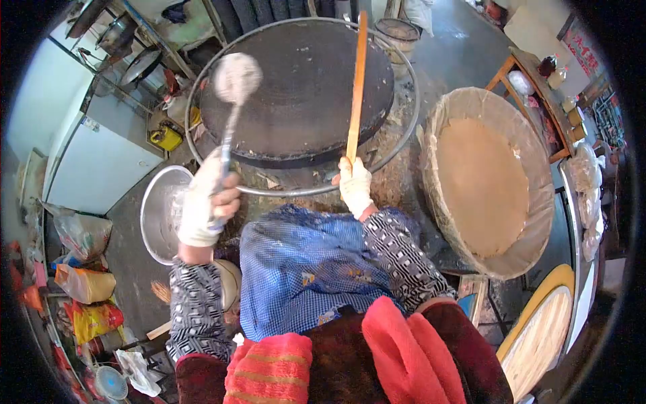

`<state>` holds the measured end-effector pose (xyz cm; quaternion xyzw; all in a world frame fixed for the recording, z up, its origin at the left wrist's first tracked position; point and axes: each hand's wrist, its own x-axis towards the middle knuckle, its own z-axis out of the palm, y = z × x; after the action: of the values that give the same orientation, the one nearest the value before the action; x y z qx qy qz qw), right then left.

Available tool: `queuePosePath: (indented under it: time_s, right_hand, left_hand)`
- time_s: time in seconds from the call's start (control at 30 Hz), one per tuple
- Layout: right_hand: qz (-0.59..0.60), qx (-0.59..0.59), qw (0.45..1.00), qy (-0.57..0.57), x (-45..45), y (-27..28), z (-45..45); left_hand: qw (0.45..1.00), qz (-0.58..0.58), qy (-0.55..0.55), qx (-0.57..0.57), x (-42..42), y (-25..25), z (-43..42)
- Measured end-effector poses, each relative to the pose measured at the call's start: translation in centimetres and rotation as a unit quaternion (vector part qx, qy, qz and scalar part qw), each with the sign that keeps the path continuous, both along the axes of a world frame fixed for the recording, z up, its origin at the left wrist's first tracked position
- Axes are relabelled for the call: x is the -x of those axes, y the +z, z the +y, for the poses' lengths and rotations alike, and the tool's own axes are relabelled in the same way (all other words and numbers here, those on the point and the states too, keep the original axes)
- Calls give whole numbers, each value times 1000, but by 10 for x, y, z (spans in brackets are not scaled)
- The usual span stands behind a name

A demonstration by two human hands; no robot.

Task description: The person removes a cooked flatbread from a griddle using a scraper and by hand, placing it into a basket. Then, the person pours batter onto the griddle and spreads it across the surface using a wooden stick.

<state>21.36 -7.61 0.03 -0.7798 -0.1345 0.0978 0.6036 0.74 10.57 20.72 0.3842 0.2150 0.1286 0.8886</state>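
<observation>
My left hand [207,202], in a whitish glove with bare fingertips, is closed round the handle of a ladle [237,79]. The ladle's bowl, coated in pale batter and blurred, is raised over the left part of a round black griddle [296,94]. In my right hand [354,185], also gloved, is the lower end of a long flat wooden stick [359,87], which slants up across the griddle's right side. A metal ring [289,193] surrounds the griddle. Beside my left hand stands a metal basin [151,209] with pale residue inside.
To the right is a large plastic-lined tub [542,209] of light brown batter. A wooden table [518,57] with jars stands behind it, and a round wooden board [538,337] at lower right. Bags [81,236] crowd the left; a yellow jug [165,138] sits near the griddle.
</observation>
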Motion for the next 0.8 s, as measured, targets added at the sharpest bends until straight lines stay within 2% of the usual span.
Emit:
queuePosePath:
  time_s: [0.03,0.1,0.17,0.2,0.23,0.27,0.3,0.37,0.4,0.43,0.5,0.53,0.63,0.7,0.73,0.77,0.8]
  right_hand:
    - [96,-66,993,9,5,15,-3]
    - [97,-143,985,19,2,42,-22]
    - [43,-167,985,-15,-35,13,-33]
    - [-15,-103,994,-28,-54,18,-43]
    - [-74,-39,996,-41,-72,23,-54]
    - [-82,-19,995,-49,-90,22,-60]
    - [-91,-1,994,-59,-105,17,-63]
    - [-70,-38,995,-53,-117,4,-60]
    - [-20,-63,996,-56,-118,-3,-54]
    - [30,-87,994,-58,-117,-4,-48]
    - [36,-106,990,-80,-104,-2,-43]
    - [51,-111,988,-92,-99,-2,-39]
    - [80,-126,984,-97,-87,-2,-29]
    - [45,-26,995,-81,-81,-5,-28]
    - [46,7,995,-83,-71,20,-28]
    - [48,10,995,-85,-68,17,-25]
    - [77,-44,992,-87,-65,15,-23]
  left_hand:
    - [996,54,21,-74,-19,0,-18]
    - [977,85,0,-194,-42,-14,-42]
    - [938,118,-44,-322,-58,-31,-49]
    - [893,104,-23,-438,-67,-55,-44]
    - [814,88,0,-574,-75,-73,-41]
    - [711,85,45,-696,-83,-91,-38]
    - [713,82,45,-695,-85,-92,-39]
    - [499,226,-30,-836,-88,-89,-36]
    - [471,228,-32,-851,-92,-100,-29]
    - [471,227,-33,-852,-94,-110,-18]
    - [420,230,-78,-875,-92,-129,0]
    - [441,248,-106,-856,-93,-126,1]
    - [513,169,-102,-835,-88,-124,6]
    - [515,162,-96,-836,-84,-120,3]
    - [515,162,-84,-837,-81,-115,0]
    - [517,162,-87,-836,-76,-112,-4]
    - [535,154,-75,-827,-70,-110,-9]
